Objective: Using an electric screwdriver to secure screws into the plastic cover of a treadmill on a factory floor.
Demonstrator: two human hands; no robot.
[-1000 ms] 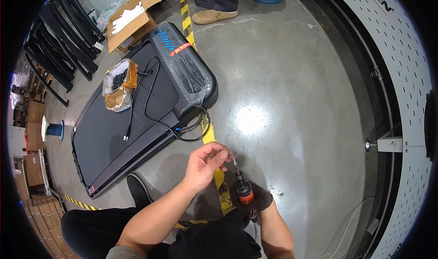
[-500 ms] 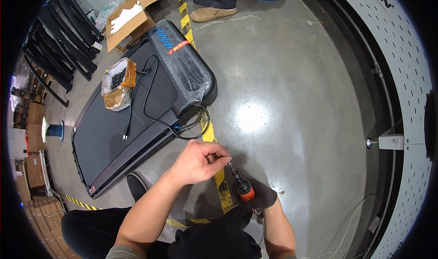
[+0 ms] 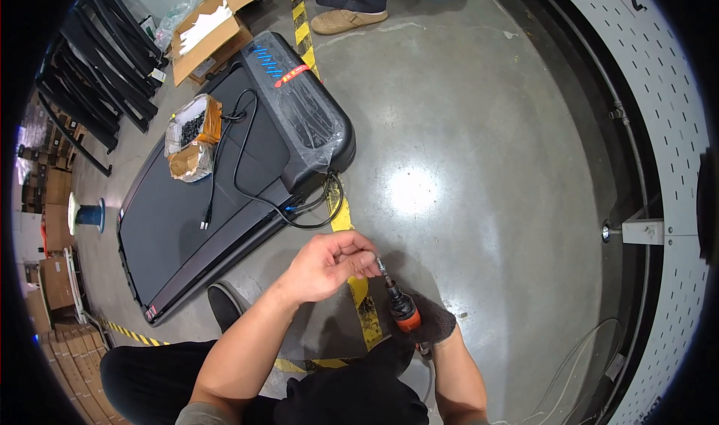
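- Head view: a power screwdriver [image 3: 404,314] with an orange collar is gripped by the right hand [image 3: 431,326], which wears a dark glove and is closed around the tool's body, low over the concrete floor [image 3: 479,125].
- The tool's bit [image 3: 383,270] is pinched by the bare left hand [image 3: 329,264], whose fingers are curled shut with the fingertips [image 3: 367,259] on the bit's tip; whether a screw is held there cannot be told.
- Both hands are seen above a yellow and black striped tape line [image 3: 358,294] on the floor, near the person's dark shoe [image 3: 225,305].
- A flat black treadmill [image 3: 202,223] is laid on the floor beyond the hands, its raised front end wrapped in clear plastic film [image 3: 307,118].
- A narrow red label [image 3: 292,74] is fixed across that front end, beside a row of blue markings [image 3: 268,59].
- A clear bag of dark small parts [image 3: 193,137], backed with brown card, is set on the treadmill deck near its left edge, with a black power cable [image 3: 240,170] looped beside it.
- An open cardboard box [image 3: 206,32] with white packing is seen past the treadmill's far end.
- Black metal frames [image 3: 93,73] are stacked at the far left.
- Another person's tan shoe [image 3: 348,19] is seen at the top edge.
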